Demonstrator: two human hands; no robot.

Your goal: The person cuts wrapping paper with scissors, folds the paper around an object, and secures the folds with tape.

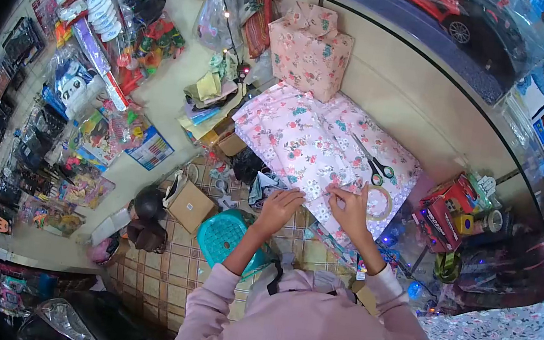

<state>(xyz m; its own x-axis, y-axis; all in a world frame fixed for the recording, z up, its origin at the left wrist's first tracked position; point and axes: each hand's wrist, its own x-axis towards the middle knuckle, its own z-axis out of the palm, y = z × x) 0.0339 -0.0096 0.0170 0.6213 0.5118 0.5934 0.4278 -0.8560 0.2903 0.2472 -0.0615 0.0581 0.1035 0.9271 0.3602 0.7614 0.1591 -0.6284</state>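
A sheet of pink floral wrapping paper [290, 135] lies in front of me, folded over or layered. At its near edge my left hand [280, 210] is closed, fingertips pinching the paper. Close by on the right, my right hand [350, 213] is held in a pinch over the paper, thumb and forefinger together; anything between them is too small to make out. Beside the right hand lies a roll of tape [388, 205]. Scissors with dark handles [378, 171] rest on the paper just beyond the tape.
A floral gift bag [310, 52] stands behind the paper. Left are folded cloths [210, 91], a turquoise stool [227, 232] and a cardboard box [189, 206]. Red boxes [439, 218] stand to the right. Packaged goods [85, 86] line the left side.
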